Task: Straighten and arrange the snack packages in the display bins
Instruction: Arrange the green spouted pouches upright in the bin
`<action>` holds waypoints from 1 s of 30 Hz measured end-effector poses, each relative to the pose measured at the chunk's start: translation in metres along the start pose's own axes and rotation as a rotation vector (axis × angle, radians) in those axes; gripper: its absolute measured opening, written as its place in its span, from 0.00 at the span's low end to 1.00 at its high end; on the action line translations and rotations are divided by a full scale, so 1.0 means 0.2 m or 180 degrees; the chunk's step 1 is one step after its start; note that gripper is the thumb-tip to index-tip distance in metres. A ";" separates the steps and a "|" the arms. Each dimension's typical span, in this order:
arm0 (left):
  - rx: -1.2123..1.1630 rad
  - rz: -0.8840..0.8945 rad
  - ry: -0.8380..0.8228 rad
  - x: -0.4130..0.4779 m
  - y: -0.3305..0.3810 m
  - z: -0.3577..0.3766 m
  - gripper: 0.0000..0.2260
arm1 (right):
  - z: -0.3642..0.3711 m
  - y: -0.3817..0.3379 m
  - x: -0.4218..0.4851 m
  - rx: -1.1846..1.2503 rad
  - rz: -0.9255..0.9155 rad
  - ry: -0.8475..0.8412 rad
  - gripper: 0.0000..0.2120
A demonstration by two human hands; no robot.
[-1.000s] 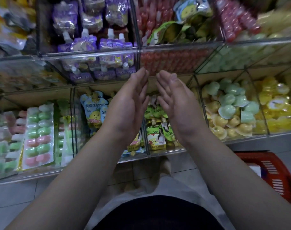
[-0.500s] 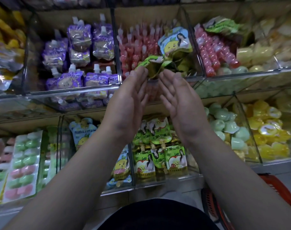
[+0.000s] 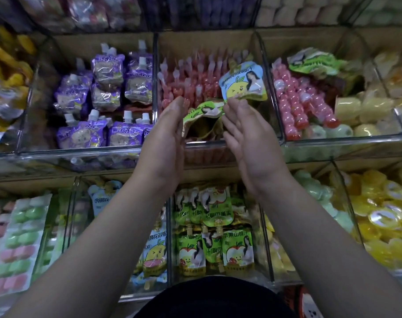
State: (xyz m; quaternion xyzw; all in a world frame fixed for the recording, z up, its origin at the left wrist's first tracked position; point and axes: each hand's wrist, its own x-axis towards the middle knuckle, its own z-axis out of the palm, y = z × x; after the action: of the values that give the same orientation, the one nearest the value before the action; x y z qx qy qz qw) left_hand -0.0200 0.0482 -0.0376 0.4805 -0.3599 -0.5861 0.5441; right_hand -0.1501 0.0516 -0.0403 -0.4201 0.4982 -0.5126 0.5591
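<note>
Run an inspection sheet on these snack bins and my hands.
surface: tiered clear bins, stocked.
job's things: green pouch and blue pouch sit loose on top of the pink tubes.
clutter: crumpled green bag on top of the pink ball skewers.
grips: left hand and right hand open, flanking the green pouch; contact unclear.
cables: nothing seen.
surroundings: purple pouches to the left, yellow cups lower right.

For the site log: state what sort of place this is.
Most likely a shop's snack aisle. Tiers of clear plastic display bins are filled with many packs of the same kind, such as purple spouted foil pouches and green apple-print drink pouches.
</note>
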 end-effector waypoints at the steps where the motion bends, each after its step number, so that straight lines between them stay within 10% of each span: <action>1: 0.0000 -0.0025 0.0044 0.02 0.00 0.00 0.22 | 0.00 0.00 0.02 0.0010 0.0050 -0.0012 0.23; 22: -0.0008 -0.0253 0.0010 0.15 -0.04 -0.02 0.19 | 0.04 0.03 0.30 -0.1392 0.0288 0.0498 0.11; 30: -0.0513 -0.0274 0.0215 0.15 -0.07 -0.07 0.21 | 0.00 0.08 0.18 -0.0415 0.0245 0.0722 0.07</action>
State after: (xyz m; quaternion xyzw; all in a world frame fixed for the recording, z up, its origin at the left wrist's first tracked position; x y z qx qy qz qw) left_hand -0.0080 0.0223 -0.0593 0.4697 -0.2721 -0.6194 0.5672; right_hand -0.1485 0.0174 -0.0606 -0.3753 0.6062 -0.5016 0.4899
